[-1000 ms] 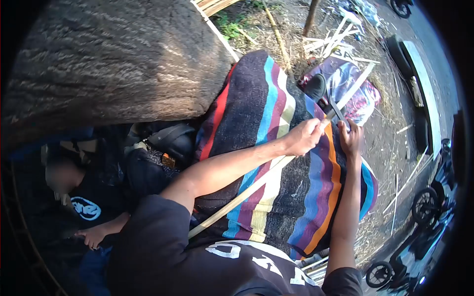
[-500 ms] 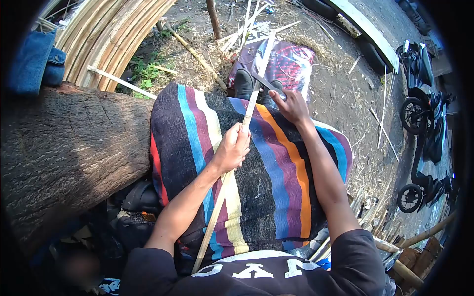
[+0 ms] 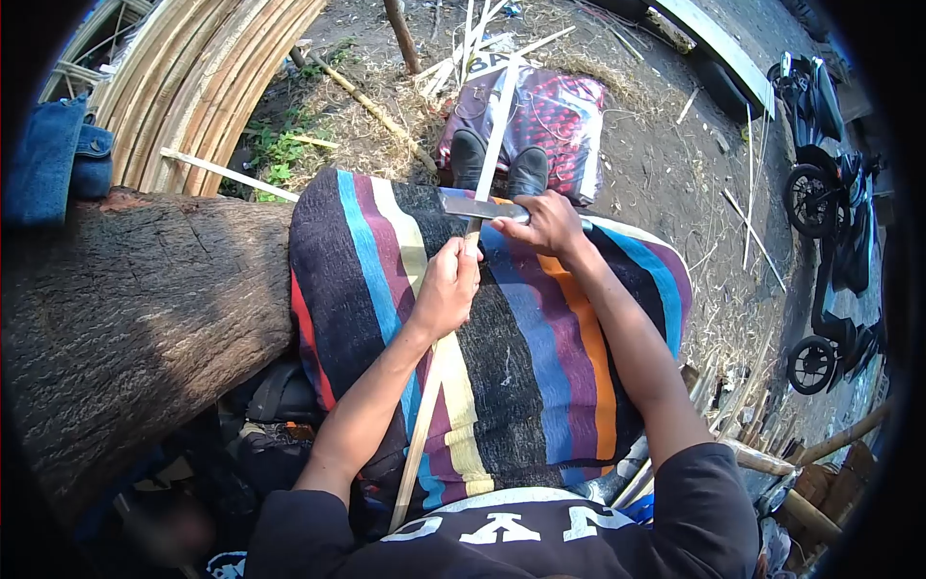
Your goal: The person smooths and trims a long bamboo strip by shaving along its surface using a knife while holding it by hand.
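A long pale strip, apparently split bamboo, runs from my waist up past my knees toward the feet. My left hand is closed around its middle. Just above that, my right hand grips the handle of a knife, whose broad blade lies crosswise against the strip. Under both hands a striped cloth covers my lap. Beyond the cloth's far edge, two dark boots rest on a patterned plastic sheet.
A thick log lies at left, with blue denim on its far end. Behind it curve stacked pale strips. Motorcycles stand at right. Loose sticks and dry grass litter the ground.
My right hand has drawn the knife down along the strip toward my left hand, so the blade now sits just above it. My left hand has barely moved.
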`<state>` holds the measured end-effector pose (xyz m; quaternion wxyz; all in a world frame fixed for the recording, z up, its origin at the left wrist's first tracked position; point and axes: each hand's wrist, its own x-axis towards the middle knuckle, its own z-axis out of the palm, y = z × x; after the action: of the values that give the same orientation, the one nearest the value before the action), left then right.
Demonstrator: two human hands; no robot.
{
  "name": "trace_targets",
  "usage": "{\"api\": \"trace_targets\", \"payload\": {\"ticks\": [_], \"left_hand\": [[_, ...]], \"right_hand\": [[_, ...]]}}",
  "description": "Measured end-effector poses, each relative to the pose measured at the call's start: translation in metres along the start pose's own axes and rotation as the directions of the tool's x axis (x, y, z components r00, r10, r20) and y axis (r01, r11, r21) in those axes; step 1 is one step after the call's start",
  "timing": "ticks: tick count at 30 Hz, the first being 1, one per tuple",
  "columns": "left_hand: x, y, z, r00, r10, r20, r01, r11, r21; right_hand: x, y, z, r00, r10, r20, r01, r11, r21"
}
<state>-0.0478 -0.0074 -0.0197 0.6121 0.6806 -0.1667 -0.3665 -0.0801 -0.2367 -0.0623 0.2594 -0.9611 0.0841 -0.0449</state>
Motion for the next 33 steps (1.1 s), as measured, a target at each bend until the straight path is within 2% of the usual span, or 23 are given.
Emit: {"api": "trace_targets", "payload": {"ticks": [1,2,4,6,7,8,10,12,14,15,16,18,19,20,22,23,24,26,28,30,31,32,33], "left_hand": [[0.002,-0.005,-0.002,0.993,0.117,-0.028,-0.113,0.986,0.125],[0.001,-0.01,-0.003,0.993,0.118,-0.024,-0.114,0.985,0.13],[-0.001,-0.014,-0.004,0.985,0.161,-0.068,-0.137,0.954,0.265],[0.0,-0.006,-0.006,0.985,0.155,-0.071,-0.127,0.946,0.297],[0.001,-0.008,-0.005,0.974,0.21,-0.082,-0.171,0.926,0.337],[0.002,-0.012,-0.005,0.961,0.263,-0.089,-0.212,0.902,0.376],[0.005,-0.015,-0.006,0.962,0.257,-0.088,-0.204,0.897,0.392],[0.005,-0.01,-0.007,0.98,0.165,-0.11,-0.102,0.896,0.432],[0.001,0.006,-0.007,0.983,0.123,-0.134,-0.056,0.906,0.42],[0.001,0.004,-0.007,0.98,0.152,-0.13,-0.086,0.907,0.413],[0.001,-0.001,-0.007,0.976,0.177,-0.126,-0.112,0.908,0.404],[0.002,-0.014,-0.007,0.973,0.201,-0.113,-0.14,0.905,0.403],[0.004,-0.019,-0.008,0.974,0.204,-0.101,-0.143,0.893,0.427],[0.007,-0.015,-0.008,0.973,0.21,-0.091,-0.148,0.88,0.452],[0.004,-0.008,-0.011,0.974,0.197,-0.108,-0.149,0.926,0.347],[0.003,-0.007,-0.008,0.977,0.177,-0.122,-0.122,0.923,0.364],[0.002,-0.006,-0.006,0.978,0.156,-0.136,-0.093,0.919,0.382],[0.0,-0.012,-0.007,0.982,0.145,-0.121,-0.087,0.915,0.393],[0.004,-0.008,-0.009,0.983,0.153,-0.105,-0.097,0.906,0.412],[0.001,0.005,-0.009,0.984,0.1,-0.146,-0.04,0.929,0.367],[0.001,-0.002,-0.009,0.979,0.146,-0.14,-0.081,0.917,0.39],[0.001,-0.009,-0.009,0.972,0.192,-0.134,-0.121,0.903,0.412],[0.002,-0.018,-0.01,0.977,0.182,-0.107,-0.125,0.908,0.4]], "right_hand": [[0.007,0.003,-0.001,0.998,0.047,-0.045,-0.049,0.998,-0.048],[0.013,0.007,-0.006,0.983,0.177,-0.049,-0.176,0.984,0.026],[0.015,0.006,-0.01,0.974,0.223,-0.032,-0.224,0.974,-0.03],[0.005,-0.015,-0.018,0.999,0.045,0.017,-0.044,0.998,-0.052],[0.0,-0.023,-0.016,0.993,-0.009,0.116,0.017,0.998,-0.068],[-0.003,-0.028,-0.015,0.992,-0.009,0.122,0.01,1.0,-0.002],[0.011,-0.013,-0.006,0.987,0.097,0.127,-0.093,0.995,-0.039],[0.012,-0.005,-0.003,0.993,0.084,0.079,-0.082,0.996,-0.03],[0.006,-0.035,-0.019,0.976,0.176,0.13,-0.169,0.983,-0.064],[-0.002,-0.033,-0.015,0.993,0.035,0.114,-0.032,0.999,-0.027],[-0.002,-0.032,-0.019,0.987,-0.002,0.162,0.011,0.999,-0.053],[0.014,0.012,0.007,0.994,0.099,0.042,-0.098,0.995,-0.02],[0.016,0.018,0.006,0.995,0.093,0.032,-0.091,0.994,-0.062],[0.014,0.005,-0.002,0.995,0.094,0.027,-0.092,0.994,-0.066],[0.001,-0.023,-0.009,0.995,0.099,0.021,-0.098,0.995,-0.021],[-0.004,-0.024,-0.008,0.996,-0.044,0.083,0.049,0.997,-0.058],[0.001,-0.012,-0.003,0.996,-0.042,0.083,0.047,0.997,-0.055],[0.018,0.016,0.006,0.984,0.179,0.021,-0.179,0.984,0.011],[0.017,0.012,0.005,0.985,0.172,0.023,-0.171,0.984,-0.042],[-0.002,-0.017,0.001,0.999,0.02,0.042,-0.019,1.0,-0.017],[-0.005,-0.017,0.002,0.992,-0.123,0.035,0.125,0.991,-0.055],[0.005,-0.004,0.005,0.992,-0.024,0.125,0.032,0.998,-0.055],[0.018,0.018,0.007,0.992,0.084,0.095,-0.081,0.996,-0.035]]}}
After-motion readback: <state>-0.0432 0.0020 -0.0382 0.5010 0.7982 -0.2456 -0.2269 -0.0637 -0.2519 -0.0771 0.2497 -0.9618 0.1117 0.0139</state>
